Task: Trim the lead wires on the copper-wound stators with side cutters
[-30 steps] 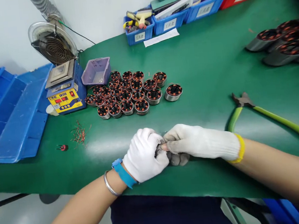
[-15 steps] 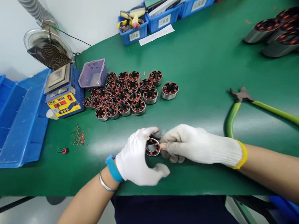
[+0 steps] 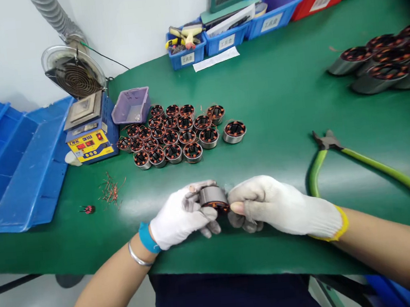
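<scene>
A motor stator [image 3: 213,196], a metal ring with copper windings inside, is tilted on its side above the green table, its wound face turned down toward me. My left hand [image 3: 185,211], in a white glove, grips the ring from the left between thumb and fingers. On the ring's right edge sit the fingertips of my right hand [image 3: 262,206], gloved with the thumb tip bare. Its thumb and fingers are pinched together; whatever lies between them is too small to make out.
Many similar stators [image 3: 171,137] stand grouped behind my hands, with taller ones [image 3: 387,75] at far right. Green-handled cutters [image 3: 326,140] lie to the right. Wire scraps [image 3: 109,190], a solder pot [image 3: 91,131] and a blue tray [image 3: 21,182] are left; tool boxes [image 3: 187,55] line the back.
The stator has been turned from facing up to lying on its side. My left hand has closed its thumb onto it. My right hand stays pinched at its edge.
</scene>
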The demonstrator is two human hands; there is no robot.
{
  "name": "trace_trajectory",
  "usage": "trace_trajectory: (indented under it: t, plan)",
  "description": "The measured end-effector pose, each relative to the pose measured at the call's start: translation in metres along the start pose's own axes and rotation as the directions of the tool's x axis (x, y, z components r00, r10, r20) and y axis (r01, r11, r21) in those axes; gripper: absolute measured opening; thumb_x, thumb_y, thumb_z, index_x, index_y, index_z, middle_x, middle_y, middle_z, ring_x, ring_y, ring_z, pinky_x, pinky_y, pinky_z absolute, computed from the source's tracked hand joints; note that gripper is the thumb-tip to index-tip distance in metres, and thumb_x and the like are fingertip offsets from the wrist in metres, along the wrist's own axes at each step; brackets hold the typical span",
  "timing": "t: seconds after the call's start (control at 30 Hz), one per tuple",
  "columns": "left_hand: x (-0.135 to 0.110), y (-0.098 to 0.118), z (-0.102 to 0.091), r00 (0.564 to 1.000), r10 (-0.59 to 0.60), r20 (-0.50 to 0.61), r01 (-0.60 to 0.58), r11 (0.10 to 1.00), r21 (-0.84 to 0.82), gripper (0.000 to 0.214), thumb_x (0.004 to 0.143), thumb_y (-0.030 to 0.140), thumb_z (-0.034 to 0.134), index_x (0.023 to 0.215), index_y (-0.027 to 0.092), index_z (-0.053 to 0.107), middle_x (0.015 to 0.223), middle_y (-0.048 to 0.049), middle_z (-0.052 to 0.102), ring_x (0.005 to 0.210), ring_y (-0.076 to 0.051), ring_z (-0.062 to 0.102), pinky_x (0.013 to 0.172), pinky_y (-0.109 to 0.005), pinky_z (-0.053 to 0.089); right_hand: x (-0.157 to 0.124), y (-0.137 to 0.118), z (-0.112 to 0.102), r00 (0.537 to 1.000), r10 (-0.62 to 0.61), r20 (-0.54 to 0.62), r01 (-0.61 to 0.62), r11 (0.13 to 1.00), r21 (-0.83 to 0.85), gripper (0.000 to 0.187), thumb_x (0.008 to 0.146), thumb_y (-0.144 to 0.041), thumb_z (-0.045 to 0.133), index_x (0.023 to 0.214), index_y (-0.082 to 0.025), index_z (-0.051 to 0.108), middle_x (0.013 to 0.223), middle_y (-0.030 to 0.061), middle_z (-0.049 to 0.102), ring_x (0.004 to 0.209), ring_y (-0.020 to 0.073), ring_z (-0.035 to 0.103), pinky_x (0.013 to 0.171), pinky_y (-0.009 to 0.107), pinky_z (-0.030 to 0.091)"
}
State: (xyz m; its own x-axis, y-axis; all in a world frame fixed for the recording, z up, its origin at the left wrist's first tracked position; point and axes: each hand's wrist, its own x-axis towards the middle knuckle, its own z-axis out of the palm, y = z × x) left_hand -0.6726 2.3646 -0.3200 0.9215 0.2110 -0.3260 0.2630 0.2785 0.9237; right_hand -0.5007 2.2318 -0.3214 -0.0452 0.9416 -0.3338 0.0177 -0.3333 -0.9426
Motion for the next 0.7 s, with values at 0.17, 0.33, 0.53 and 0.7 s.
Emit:
trace_trajectory:
  t: [0.17,0.33,0.53,0.7]
  plan:
    - [-0.011,0.001,0.002,0.843,0.537,0.017,-0.498,0.769,0.402,0.043,0.073,0.016,0.070,0.113,0.021,0.057,0.144,-0.0183,0.043,0.117,-0.030,0.061,0.095,-0.047,0.054,0.000,-0.002,-0.001,1.000,0.004,0.006,-0.005,0.978,0.209,0.050,0.072,-0.063,0.070,0.067,-0.013,0.065,0.059,0.0043,0.062,0.046,0.0097,0.054,0.044,0.020,0.042]
    - [-0.024,0.005,0.005,0.518,0.767,0.379,-0.719,0.151,0.679,0.034,0.074,0.042,0.076,0.095,0.022,0.058,0.151,-0.0134,0.036,0.114,-0.027,0.062,0.093,-0.043,0.056,-0.003,-0.002,0.000,0.998,0.003,0.059,-0.015,0.979,0.204,0.054,0.073,-0.067,0.067,0.066,-0.013,0.063,0.056,0.0040,0.061,0.044,0.0099,0.052,0.042,0.021,0.040]
    - [-0.014,0.003,0.003,0.803,0.478,-0.356,-0.318,0.849,0.422,0.051,0.090,0.067,0.041,0.089,0.018,0.054,0.118,-0.0158,0.063,0.089,-0.021,0.068,0.070,-0.035,0.060,-0.007,-0.009,0.003,0.965,-0.253,0.067,0.262,0.927,-0.270,0.047,0.093,-0.051,0.047,0.064,-0.016,0.060,0.056,0.0047,0.061,0.049,0.0115,0.052,0.048,0.024,0.039]
    - [-0.003,0.010,-0.003,0.893,-0.396,0.215,0.404,0.915,0.009,0.070,0.080,0.079,0.045,0.091,0.011,0.057,0.076,-0.0108,0.066,0.042,-0.014,0.059,0.033,-0.019,0.042,-0.005,-0.013,0.004,0.924,-0.382,0.023,0.345,0.805,-0.483,0.046,0.095,-0.045,0.042,0.060,-0.018,0.056,0.053,0.0025,0.057,0.051,0.0116,0.048,0.050,0.025,0.036]
